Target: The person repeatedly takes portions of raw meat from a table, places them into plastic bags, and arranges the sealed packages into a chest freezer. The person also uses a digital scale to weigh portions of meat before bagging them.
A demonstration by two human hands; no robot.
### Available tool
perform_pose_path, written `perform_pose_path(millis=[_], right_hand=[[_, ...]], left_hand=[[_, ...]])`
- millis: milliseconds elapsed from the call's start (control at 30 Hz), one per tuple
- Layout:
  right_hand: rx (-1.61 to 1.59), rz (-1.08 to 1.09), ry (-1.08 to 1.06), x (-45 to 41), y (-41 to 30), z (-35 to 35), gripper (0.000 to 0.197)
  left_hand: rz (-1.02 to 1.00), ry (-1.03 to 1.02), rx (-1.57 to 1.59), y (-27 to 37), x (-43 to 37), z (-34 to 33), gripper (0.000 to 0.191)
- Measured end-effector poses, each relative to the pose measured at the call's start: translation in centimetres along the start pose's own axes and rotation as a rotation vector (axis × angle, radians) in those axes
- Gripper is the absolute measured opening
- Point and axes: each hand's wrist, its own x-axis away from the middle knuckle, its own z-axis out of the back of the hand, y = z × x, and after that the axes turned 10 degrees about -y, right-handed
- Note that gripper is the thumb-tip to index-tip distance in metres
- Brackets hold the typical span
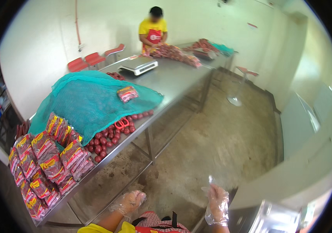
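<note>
My left hand point(133, 200), in a clear plastic glove, is held over the floor near my apron point(157, 222); its fingers are curled, and whether they hold anything cannot be told. My right hand point(218, 198), gloved alike, is raised at the lower right beside a metal surface, with loose glove plastic at its fingertips; its grip is unclear. To the left, packed sausage packets point(49, 167) are stacked on a stainless steel table point(168, 84). Round red sausages point(103, 141) lie along its edge, partly under green netting point(75, 93), with red-handled scissors point(121, 123) on them. One packet point(127, 93) rests on the netting.
A co-worker point(154, 29) stands at the far table side behind heaped packets point(173, 54). A digital scale point(139, 65) sits mid-table. Red stools point(94, 59) stand by the wall, another stool point(246, 71) at the right. A metal tray point(275, 218) is at the lower right.
</note>
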Motion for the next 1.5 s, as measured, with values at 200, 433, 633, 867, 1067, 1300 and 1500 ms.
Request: perform_pose_path(millis=[200, 433, 633, 867, 1067, 1300, 1500], right_hand=[[0.396, 0.02, -0.386, -19.9, 5.0, -4.6, 0.032], [0.728, -0.72, -0.528, -24.2, 27.6, 1.0, 0.029], [0.607, -0.999, -0.311, -34.0, 27.9, 6.4, 0.029], [0.574, -0.949, -0.286, -57.9, 33.6, 12.1, 0.029], [0.675, -0.692, -0.296, -82.1, 37.7, 21.5, 0.029], [0.467, -0.493, -0.173, -118.6, 36.0, 29.8, 0.042], [0.34, -0.337, -0.261, -135.9, 38.1, 32.2, 0.053]], left_hand=[[0.155, -0.065, 0.28, 4.2, -15.5, 3.4, 0.051], [-0.127, -0.336, 0.269, 12.8, -38.6, 6.6, 0.037], [-0.383, -0.572, 0.549, 23.2, -60.2, 6.8, 0.03], [-0.521, -0.659, 0.778, 37.0, -83.2, 1.8, 0.033], [-0.273, -0.432, 0.536, 49.9, -96.9, 7.1, 0.031], [-0.213, -0.036, 0.807, 54.1, -116.9, 9.6, 0.024], [-0.513, 0.201, 1.036, 60.0, -139.0, 15.1, 0.024]])
